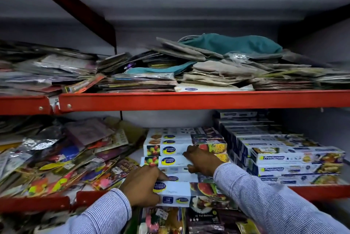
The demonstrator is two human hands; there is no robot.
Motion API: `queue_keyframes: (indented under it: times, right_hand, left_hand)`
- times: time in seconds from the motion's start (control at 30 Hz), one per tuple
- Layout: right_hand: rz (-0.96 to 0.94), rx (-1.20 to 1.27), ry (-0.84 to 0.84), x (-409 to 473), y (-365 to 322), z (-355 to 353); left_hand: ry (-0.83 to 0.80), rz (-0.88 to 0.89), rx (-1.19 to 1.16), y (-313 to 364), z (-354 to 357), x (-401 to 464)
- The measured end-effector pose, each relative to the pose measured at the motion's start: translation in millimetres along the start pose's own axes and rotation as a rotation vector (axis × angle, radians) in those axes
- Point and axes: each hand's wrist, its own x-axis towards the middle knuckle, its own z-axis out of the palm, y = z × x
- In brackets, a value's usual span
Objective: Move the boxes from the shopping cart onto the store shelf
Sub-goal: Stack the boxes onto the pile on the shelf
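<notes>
Lower shelf (320, 192) — my wrap boxes (181, 146) stacked mid-shelf, another box stack (295, 160) just right, loose packets (62, 158) heaped left; upper shelf (189, 99) carries piled packets above.

My hands: two, the left hand (141, 183) and the right hand (201, 160), both on the boxes.
Healthy Wrapp boxes (181, 148): at least six that I can count in the middle stack; the ones behind are not clear.
Freshwrapp boxes (295, 158): at least seven in the right stack, the back ones blurred.
Red shelf levels (189, 99): three in my view.
Flat packets (56, 154): too many to count.
</notes>
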Motion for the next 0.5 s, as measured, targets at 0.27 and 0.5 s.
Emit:
queue_keyframes:
  times: [0.27, 0.5]
  right_hand:
    - [0.021, 0.180, 0.216, -9.9, 15.6, -3.3]
    - [-0.006, 0.199, 0.070, -38.1, 15.8, -17.8]
  left_hand:
    - [0.051, -0.020, -0.034, -7.2, 4.7, 25.4]
    - [0.163, -0.073, -0.062, -9.6, 21.6, 58.6]
